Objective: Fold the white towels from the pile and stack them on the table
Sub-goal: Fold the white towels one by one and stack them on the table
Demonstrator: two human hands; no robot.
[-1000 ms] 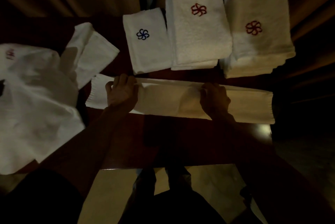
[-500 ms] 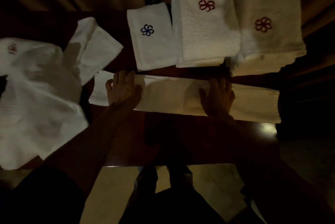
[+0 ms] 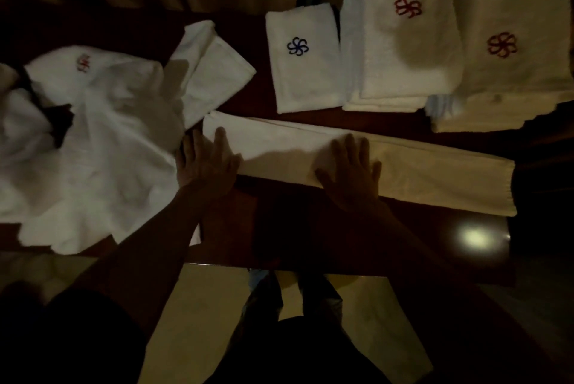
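A white towel folded into a long strip (image 3: 435, 172) lies across the dark table (image 3: 310, 234). My left hand (image 3: 206, 163) lies flat with straight fingers on the strip's left end. My right hand (image 3: 351, 172) presses flat on its middle. The loose pile of unfolded white towels (image 3: 93, 150) covers the table's left side. Behind the strip stand a small folded towel with a blue emblem (image 3: 302, 60) and two stacks of folded towels with red emblems, one in the middle (image 3: 403, 42) and one at the right (image 3: 509, 67).
Another loosely folded white cloth (image 3: 214, 67) lies between the pile and the blue-emblem towel. The table's near edge runs just below my forearms, with pale floor (image 3: 217, 306) and my legs beneath. A bright reflection (image 3: 472, 236) shines on the table's right corner.
Both hands went from gripping the towel's folded edge to lying flat on it. My left hand has since slid left to the strip's end and my right hand left toward its middle.
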